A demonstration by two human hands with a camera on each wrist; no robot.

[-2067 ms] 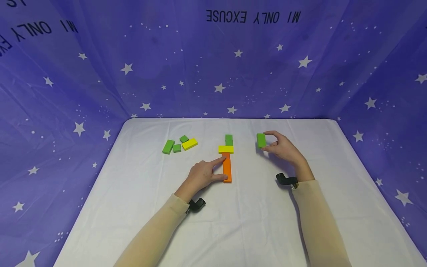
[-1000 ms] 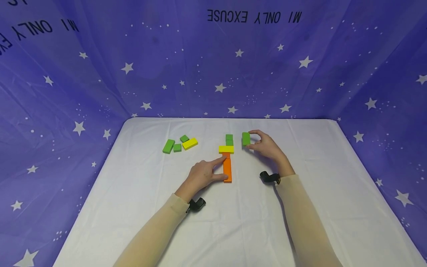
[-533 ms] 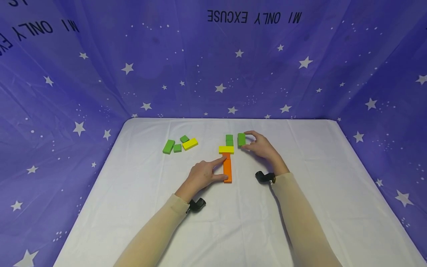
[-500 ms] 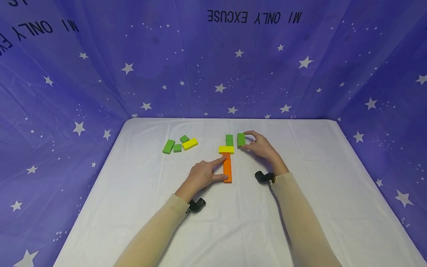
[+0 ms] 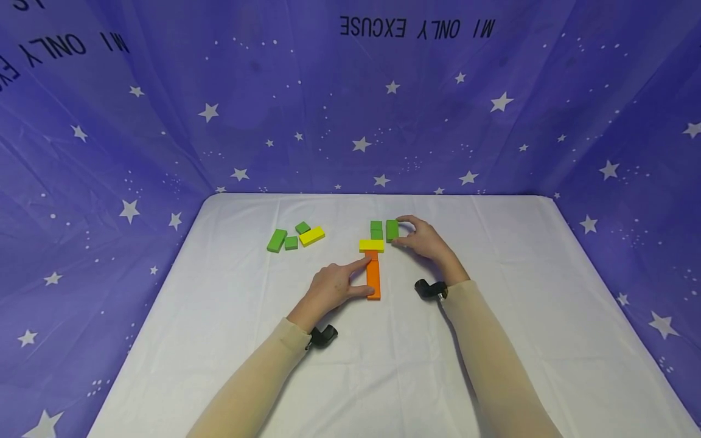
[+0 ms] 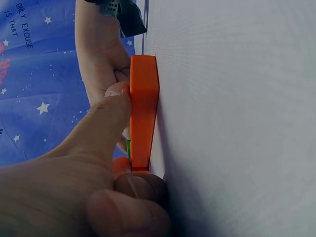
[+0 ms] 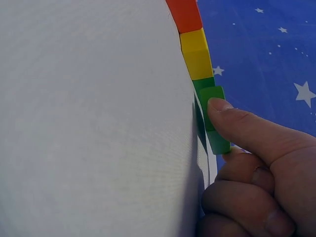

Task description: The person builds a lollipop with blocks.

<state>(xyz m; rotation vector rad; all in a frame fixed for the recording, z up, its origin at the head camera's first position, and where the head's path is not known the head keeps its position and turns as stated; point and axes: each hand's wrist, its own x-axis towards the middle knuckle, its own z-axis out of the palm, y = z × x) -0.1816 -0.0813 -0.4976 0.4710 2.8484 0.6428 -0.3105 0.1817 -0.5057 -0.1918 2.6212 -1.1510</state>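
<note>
Placing step, judged | grn blk (image 5: 392, 231) was pinched by R hand (image 5: 426, 240), just beside sm. grn pair (image 5: 376, 231), gap visible | orange blks (image 5: 373, 277) were touched by L hand (image 5: 330, 285), thumb/index spread | gap closure, then release, judged req'd next

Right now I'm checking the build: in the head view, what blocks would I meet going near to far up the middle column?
Long orange block, short orange block, yellow block, first green block, second green block.
</note>
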